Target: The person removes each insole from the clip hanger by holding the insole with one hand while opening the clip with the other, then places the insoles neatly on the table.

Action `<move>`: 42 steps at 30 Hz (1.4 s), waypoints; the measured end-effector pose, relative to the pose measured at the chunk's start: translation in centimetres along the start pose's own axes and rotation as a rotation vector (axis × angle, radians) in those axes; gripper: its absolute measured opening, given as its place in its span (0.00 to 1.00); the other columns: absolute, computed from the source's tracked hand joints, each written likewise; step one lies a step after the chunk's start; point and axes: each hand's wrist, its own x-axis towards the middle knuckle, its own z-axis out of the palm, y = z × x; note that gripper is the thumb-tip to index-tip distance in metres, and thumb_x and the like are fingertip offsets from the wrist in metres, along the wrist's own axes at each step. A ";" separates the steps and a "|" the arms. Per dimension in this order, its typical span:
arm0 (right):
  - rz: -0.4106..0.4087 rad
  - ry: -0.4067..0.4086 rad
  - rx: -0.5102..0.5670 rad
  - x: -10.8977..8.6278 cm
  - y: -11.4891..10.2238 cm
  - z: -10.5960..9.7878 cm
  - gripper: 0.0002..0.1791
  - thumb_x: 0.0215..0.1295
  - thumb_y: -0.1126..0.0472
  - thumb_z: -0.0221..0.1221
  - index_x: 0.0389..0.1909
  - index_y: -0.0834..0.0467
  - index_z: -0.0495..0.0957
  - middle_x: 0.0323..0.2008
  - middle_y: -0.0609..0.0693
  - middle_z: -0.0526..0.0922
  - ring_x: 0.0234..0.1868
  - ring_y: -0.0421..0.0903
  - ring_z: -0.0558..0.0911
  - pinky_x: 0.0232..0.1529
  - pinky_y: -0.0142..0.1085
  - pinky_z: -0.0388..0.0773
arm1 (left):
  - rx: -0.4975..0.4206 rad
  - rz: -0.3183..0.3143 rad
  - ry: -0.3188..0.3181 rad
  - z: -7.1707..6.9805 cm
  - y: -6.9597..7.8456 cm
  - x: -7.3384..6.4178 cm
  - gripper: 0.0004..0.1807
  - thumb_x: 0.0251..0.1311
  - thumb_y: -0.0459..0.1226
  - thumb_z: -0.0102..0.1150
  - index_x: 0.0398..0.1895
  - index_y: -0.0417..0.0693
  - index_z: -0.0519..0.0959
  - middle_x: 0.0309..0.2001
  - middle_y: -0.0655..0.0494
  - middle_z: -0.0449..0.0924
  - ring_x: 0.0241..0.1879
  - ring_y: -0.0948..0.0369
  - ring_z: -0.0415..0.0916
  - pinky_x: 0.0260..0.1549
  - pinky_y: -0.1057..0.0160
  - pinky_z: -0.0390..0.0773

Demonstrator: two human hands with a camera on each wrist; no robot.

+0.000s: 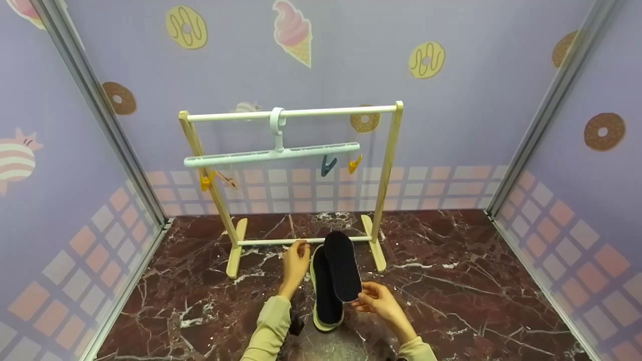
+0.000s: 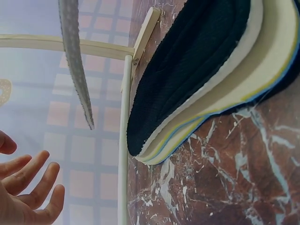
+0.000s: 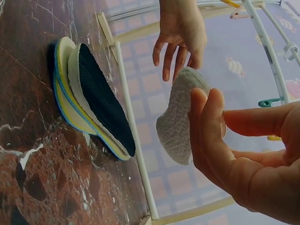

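My right hand [image 1: 378, 302] pinches one end of a black insole [image 1: 343, 265], holding it up off the table. In the right wrist view the pale, fuzzy underside of this insole [image 3: 176, 124] faces the camera, and thumb and fingers of the right hand [image 3: 248, 159] meet at its edge. Below it, a stack of insoles [image 1: 328, 311] lies on the table, black on top with cream, yellow and blue edges beneath. The left hand [image 1: 296, 263] hovers left of the stack, holding nothing; its fingers [image 2: 40, 180] are loosely bent and apart from the raised insole.
Behind the hands stands a wooden rack [image 1: 388, 173]. A pale green hanger [image 1: 271, 154] hangs from its top rail, with yellow clips [image 1: 354, 164], a blue clip [image 1: 328, 165] and a pinkish clip [image 1: 226, 179]. The dark red marbled table [image 1: 451, 301] meets patterned walls.
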 end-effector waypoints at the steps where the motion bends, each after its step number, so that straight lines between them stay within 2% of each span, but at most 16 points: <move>1: 0.000 -0.002 0.000 0.0 0.0 0.0 0.24 0.62 0.73 0.47 0.53 0.84 0.53 0.37 0.57 0.78 0.33 0.42 0.82 0.37 0.36 0.80 | 0.001 0.003 0.000 0.0 0.0 0.0 0.06 0.52 0.27 0.53 0.32 0.34 0.78 0.22 0.47 0.80 0.19 0.64 0.68 0.21 0.67 0.69; 10: 0.021 0.022 0.013 0.4 0.7 0.7 0.24 0.61 0.71 0.48 0.53 0.82 0.54 0.35 0.56 0.79 0.33 0.43 0.82 0.38 0.38 0.80 | 0.024 0.004 0.016 0.0 -0.3 -0.2 0.05 0.51 0.28 0.54 0.30 0.37 0.79 0.24 0.46 0.82 0.22 0.58 0.76 0.24 0.64 0.73; 15: 0.036 0.037 0.009 0.5 1.1 1.0 0.26 0.61 0.71 0.48 0.54 0.82 0.53 0.35 0.56 0.78 0.32 0.42 0.81 0.36 0.36 0.80 | 0.027 0.022 0.031 -0.1 -0.3 -0.2 0.05 0.51 0.27 0.54 0.29 0.36 0.79 0.23 0.46 0.81 0.22 0.57 0.76 0.23 0.63 0.73; 25: 0.051 0.048 0.021 0.7 1.4 1.1 0.25 0.60 0.72 0.48 0.54 0.83 0.52 0.36 0.58 0.78 0.32 0.44 0.82 0.36 0.36 0.80 | 0.046 -0.023 0.032 -0.1 -0.6 -0.4 0.05 0.51 0.29 0.53 0.30 0.36 0.79 0.25 0.47 0.82 0.26 0.53 0.78 0.32 0.57 0.72; 33: 0.061 0.049 0.021 0.8 1.6 1.4 0.27 0.59 0.72 0.49 0.55 0.83 0.51 0.33 0.55 0.79 0.31 0.42 0.82 0.35 0.35 0.80 | 0.034 0.026 0.043 -0.1 -0.8 -0.5 0.05 0.50 0.27 0.54 0.29 0.35 0.79 0.24 0.45 0.81 0.24 0.54 0.77 0.27 0.59 0.75; 42: 0.081 0.062 0.016 1.1 1.7 1.7 0.26 0.59 0.71 0.49 0.55 0.82 0.53 0.32 0.53 0.78 0.31 0.42 0.81 0.36 0.37 0.80 | 0.021 0.004 0.044 -0.2 -0.9 -0.5 0.05 0.50 0.27 0.54 0.29 0.35 0.79 0.24 0.45 0.82 0.24 0.54 0.77 0.26 0.59 0.74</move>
